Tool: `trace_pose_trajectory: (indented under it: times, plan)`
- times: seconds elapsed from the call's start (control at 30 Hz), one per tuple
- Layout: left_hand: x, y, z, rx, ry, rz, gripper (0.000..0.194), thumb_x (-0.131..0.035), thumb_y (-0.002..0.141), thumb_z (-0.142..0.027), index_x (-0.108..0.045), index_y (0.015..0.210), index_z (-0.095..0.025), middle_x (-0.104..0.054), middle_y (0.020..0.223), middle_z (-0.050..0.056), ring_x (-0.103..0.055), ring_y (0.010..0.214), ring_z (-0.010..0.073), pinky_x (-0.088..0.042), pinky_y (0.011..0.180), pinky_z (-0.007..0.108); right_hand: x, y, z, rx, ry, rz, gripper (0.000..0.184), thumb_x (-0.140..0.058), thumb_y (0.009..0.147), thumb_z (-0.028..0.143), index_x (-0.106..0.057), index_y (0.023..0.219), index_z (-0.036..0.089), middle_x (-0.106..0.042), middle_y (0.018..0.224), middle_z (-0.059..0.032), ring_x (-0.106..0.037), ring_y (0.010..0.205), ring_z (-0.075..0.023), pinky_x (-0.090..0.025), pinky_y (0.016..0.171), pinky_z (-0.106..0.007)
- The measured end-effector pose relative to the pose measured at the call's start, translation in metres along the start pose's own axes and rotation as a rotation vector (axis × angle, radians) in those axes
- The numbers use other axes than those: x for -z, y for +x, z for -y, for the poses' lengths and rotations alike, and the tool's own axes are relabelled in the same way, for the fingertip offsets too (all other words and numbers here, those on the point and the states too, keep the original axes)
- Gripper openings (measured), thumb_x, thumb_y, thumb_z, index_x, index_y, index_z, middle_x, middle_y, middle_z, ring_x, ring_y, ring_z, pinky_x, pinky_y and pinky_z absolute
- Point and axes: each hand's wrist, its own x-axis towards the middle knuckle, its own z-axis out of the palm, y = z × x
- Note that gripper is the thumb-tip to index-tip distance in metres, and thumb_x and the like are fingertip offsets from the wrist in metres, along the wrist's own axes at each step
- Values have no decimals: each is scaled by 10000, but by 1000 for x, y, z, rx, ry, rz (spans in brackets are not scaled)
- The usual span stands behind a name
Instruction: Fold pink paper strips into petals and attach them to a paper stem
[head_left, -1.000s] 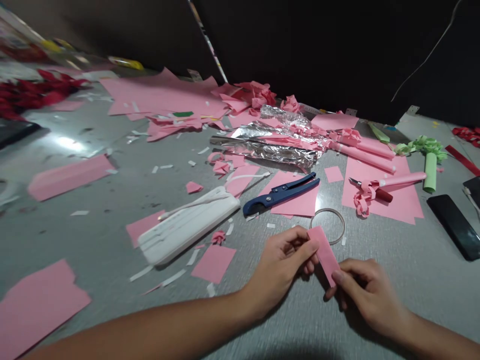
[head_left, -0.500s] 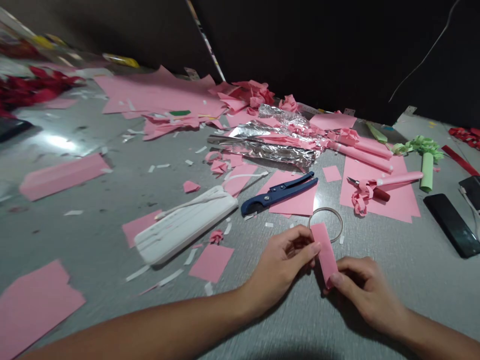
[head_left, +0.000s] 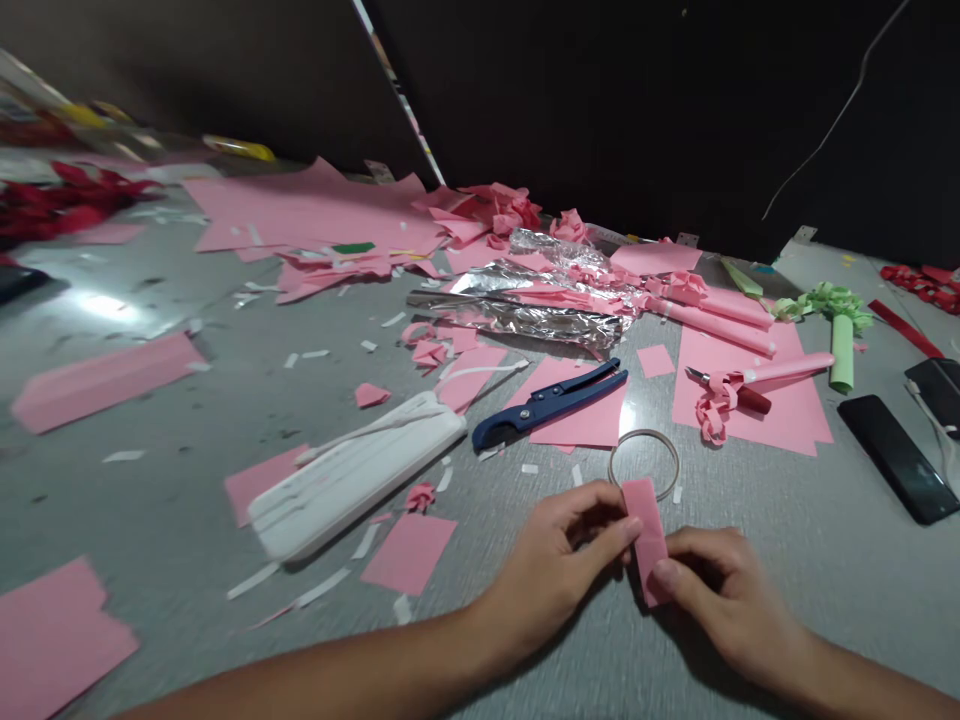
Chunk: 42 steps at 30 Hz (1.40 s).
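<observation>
A narrow strip of folded pink paper [head_left: 646,535] is pinched between both hands, low and right of the middle. My left hand [head_left: 574,555] grips its upper left side between thumb and fingers. At its lower right edge, my right hand [head_left: 712,590] holds it with the thumb on top. A faint crease crosses the strip. Just beyond its upper end lies a thin metal ring [head_left: 673,450], partly covered by the paper. Farther off, blue-handled cutters [head_left: 551,405] rest partly on a pink sheet [head_left: 592,425].
Left of my hands lie a white oblong case [head_left: 360,480] and a pink paper square [head_left: 410,553]. Crinkled silver foil [head_left: 547,310] and pink scraps spread behind. On the right are a craft knife [head_left: 742,395], a green paper roll [head_left: 842,352] and a black phone [head_left: 896,458].
The view has shifted slightly, so the table's things appear lower and a little left. The pink strip has turned a bit and lies flatter; both hands still hold it.
</observation>
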Motion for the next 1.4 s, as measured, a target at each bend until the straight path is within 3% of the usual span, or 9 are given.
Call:
trace_pose_trajectory:
  times: [0.1, 0.3, 0.53, 0.7, 0.83, 0.97, 1.17, 1.3, 1.4]
  plan:
    - [-1, -1, -2, -37, 89, 46, 200, -759, 943, -355, -785, 914, -159, -732, 824, 50, -622, 749, 166, -498, 704, 287, 0, 1, 0, 3, -10, -47, 356, -625, 1064, 421, -841, 921, 177, -790, 796, -52, -672, 701, -160, -486, 669, -265]
    - [-1, 1, -7, -23, 125, 126, 207, -749, 947, -358, -793, 905, -160, -772, 867, 53, -657, 795, 178, -510, 756, 300, 0, 1, -3, -20, 28, -91, 458, -626, 1064, 447, -748, 727, 162, -609, 600, 7, -515, 560, -124, -394, 551, -251]
    - [0, 1, -2, -79, 151, 100, 212, -724, 981, -366, -780, 905, -176, -756, 866, 45, -664, 807, 181, -513, 770, 320, 3, 2, -4, -13, 142, -57, 353, -645, 1071, 430, -796, 873, 181, -649, 678, 1, -549, 599, -130, -440, 574, -256]
    - [4, -6, 0, -177, 141, 24, 227, -692, 1020, -387, -731, 917, -188, -726, 858, 41, -657, 790, 172, -528, 751, 319, 1, 0, -6, 124, 98, -140, 146, -691, 1039, 287, -806, 1121, 250, -776, 1013, -48, -693, 823, -169, -543, 700, -284]
    - [8, -12, -8, -155, 84, 112, 288, -683, 1032, -463, -659, 971, -183, -769, 947, 90, -720, 869, 208, -563, 789, 348, 1, -6, -8, 314, -31, -283, 385, -662, 1028, 144, -699, 1380, 293, -723, 1259, -76, -669, 754, -128, -578, 637, -260]
    - [6, -13, -15, -3, -39, 269, 372, -693, 1013, -508, -508, 883, -212, -747, 833, 65, -688, 737, 178, -534, 695, 319, 7, -10, -7, 606, -298, -343, 544, -624, 988, 4, -611, 1482, 230, -639, 1450, -139, -700, 1083, -202, -639, 828, -312]
    - [3, -7, -22, 100, 178, 271, 281, -772, 913, -407, -601, 887, -186, -554, 732, -36, -475, 658, 114, -384, 613, 249, 19, -9, -1, 802, -596, -279, 455, -555, 935, -55, -689, 1318, 151, -604, 1415, -139, -612, 1230, -261, -602, 1040, -408]
    - [5, -4, -24, 191, 161, 281, 309, -798, 890, -436, -618, 955, -194, -504, 671, -70, -423, 603, 111, -316, 564, 240, 22, -6, 2, 824, -685, -253, 355, -544, 922, -52, -721, 1171, 130, -651, 1305, -135, -592, 1193, -275, -601, 1026, -411]
    - [7, -2, -25, 166, 151, 278, 294, -718, 964, -468, -671, 1015, -182, -548, 747, -37, -463, 668, 124, -349, 612, 251, 22, -5, 1, 797, -673, -264, 299, -568, 922, -52, -725, 1101, 129, -686, 1260, -135, -602, 1165, -276, -602, 1007, -403]
